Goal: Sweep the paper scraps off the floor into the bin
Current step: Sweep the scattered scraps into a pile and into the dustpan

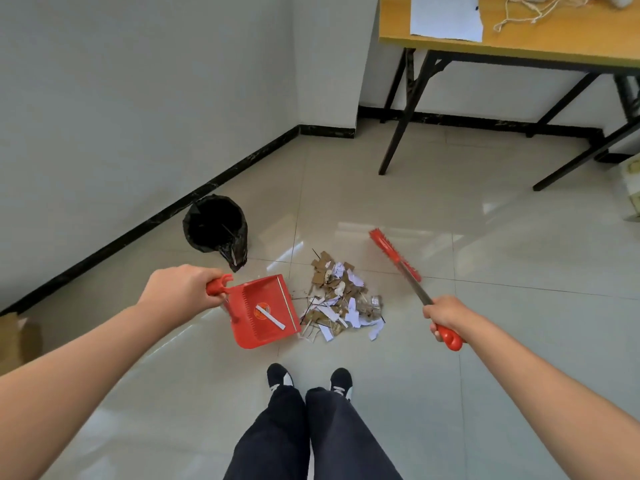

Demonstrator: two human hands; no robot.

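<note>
A pile of white paper and brown cardboard scraps (pixel 341 299) lies on the tiled floor in front of my feet. My left hand (pixel 181 289) grips the handle of a red dustpan (pixel 265 311), whose open edge sits at the left side of the pile; one white strip lies inside it. My right hand (pixel 446 315) grips the handle of a red broom (pixel 394 254), whose brush head is raised to the right of and beyond the pile. A bin (pixel 215 223) lined with a black bag stands by the wall, behind the dustpan.
A wooden table (pixel 519 46) with black legs stands at the back right, holding a white sheet and string. A black skirting runs along the white wall on the left. A cardboard box (pixel 15 337) sits at the left edge. My shoes (pixel 310 381) are just behind the pile.
</note>
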